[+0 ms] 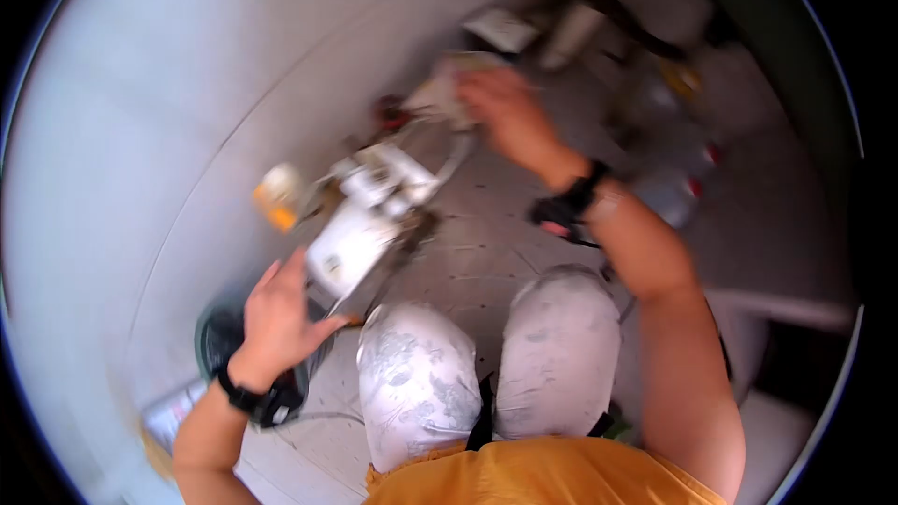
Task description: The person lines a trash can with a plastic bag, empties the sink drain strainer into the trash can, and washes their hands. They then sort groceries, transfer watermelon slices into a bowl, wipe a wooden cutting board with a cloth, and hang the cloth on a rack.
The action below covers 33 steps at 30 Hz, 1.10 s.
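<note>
Stretching down the left side, one pale wall (140, 131) meets one floor (486, 215) that carries nearly everything here. Near the floor's wall-side edge sits one white machine (360, 234) with a flat plate at its near end, its long axis slanting from lower left to upper right. It lies between two bare hands: to the right of the left hand (279, 318), and down and left from the right hand (510, 112). The left hand is the nearer to the plate, its fingers spread and empty, just beside the plate's corner; contact cannot be told. The right hand is blurred over one pale block (440, 98) at the machine's far end, and whether its fingers grip it cannot be told. One green bin (213, 337) stands behind the left wrist, against the wall. Toward the floor's right edge are two clear red-capped bottles (669, 201); toward its far edge, one white box (500, 30). One yellow-and-white container (281, 194) is between machine and wall. Smallest is one red object (391, 112), just beside the block.
</note>
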Tool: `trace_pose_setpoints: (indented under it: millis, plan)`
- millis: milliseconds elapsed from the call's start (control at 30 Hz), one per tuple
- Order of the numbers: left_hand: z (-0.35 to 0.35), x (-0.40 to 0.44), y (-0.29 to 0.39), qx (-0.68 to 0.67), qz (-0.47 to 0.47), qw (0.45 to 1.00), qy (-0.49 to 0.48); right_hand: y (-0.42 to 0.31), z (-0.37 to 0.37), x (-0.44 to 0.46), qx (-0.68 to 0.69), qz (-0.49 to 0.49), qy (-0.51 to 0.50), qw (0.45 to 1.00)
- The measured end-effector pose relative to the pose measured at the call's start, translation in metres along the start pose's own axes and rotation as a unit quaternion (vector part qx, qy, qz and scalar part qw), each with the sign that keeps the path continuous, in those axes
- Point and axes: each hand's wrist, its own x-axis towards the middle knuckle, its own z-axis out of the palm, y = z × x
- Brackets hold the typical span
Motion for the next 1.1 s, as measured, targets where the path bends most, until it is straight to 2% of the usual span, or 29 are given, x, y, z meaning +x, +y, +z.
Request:
trace_pose_setpoints:
  millis: [33,67,100,133,233,467,533,567,633,733,800,867,933,1000,1067,1100]
  plan:
    - [-0.003,-0.005,0.004,-0.016,-0.028,0.999,-0.013,-0.004,0.004,0.006,-0.008,0.009,-0.043,0.999]
    - [-0.007,-0.018,0.002,-0.018,-0.042,0.999,0.004,-0.014,0.014,0.019,0.007,0.017,-0.028,0.999]
    - [-0.003,-0.028,-0.002,-0.002,-0.036,0.999,0.025,-0.030,0.010,0.023,-0.101,0.035,-0.081,0.991]
    - [-0.001,-0.038,-0.007,0.011,-0.051,0.998,0.028,-0.040,0.028,0.024,-0.082,0.056,-0.031,0.995]
    - [0.004,-0.062,-0.023,-0.003,-0.095,0.995,0.037,-0.067,0.055,0.032,-0.112,0.072,0.023,0.991]
    - [0.013,-0.069,-0.038,-0.039,-0.123,0.991,0.038,-0.068,0.057,0.021,-0.026,0.038,-0.041,0.998]
    - [0.010,-0.068,-0.029,-0.043,-0.148,0.988,0.023,-0.061,0.039,0.021,0.028,0.027,-0.087,0.995]
    - [0.006,-0.063,-0.024,-0.045,-0.160,0.986,0.005,-0.061,0.026,0.024,0.041,0.041,-0.173,0.983]
    - [0.005,-0.060,-0.024,-0.023,-0.151,0.988,0.009,-0.059,0.007,0.025,0.079,0.042,-0.142,0.986]
    - [0.002,-0.059,-0.030,0.002,-0.127,0.992,-0.013,-0.059,-0.026,0.030,0.173,0.115,-0.106,0.972]
    - [-0.001,-0.055,-0.025,0.009,-0.128,0.991,-0.024,-0.046,-0.031,0.021,0.287,0.135,-0.050,0.947]
    - [0.001,-0.054,-0.028,0.020,-0.124,0.992,-0.035,-0.046,-0.054,0.004,0.327,0.230,-0.059,0.915]
    - [-0.001,-0.051,-0.025,0.017,-0.138,0.989,-0.046,-0.048,-0.069,-0.023,0.316,0.309,-0.099,0.891]
    - [0.006,-0.056,-0.031,0.013,-0.154,0.987,-0.050,-0.055,-0.065,-0.059,0.279,0.323,-0.154,0.891]
    - [0.002,-0.054,-0.027,0.021,-0.148,0.988,-0.045,-0.075,-0.080,-0.103,0.209,0.317,-0.142,0.914]
    - [0.000,-0.052,-0.024,0.002,-0.178,0.982,-0.064,-0.086,-0.091,-0.121,0.181,0.318,-0.157,0.917]
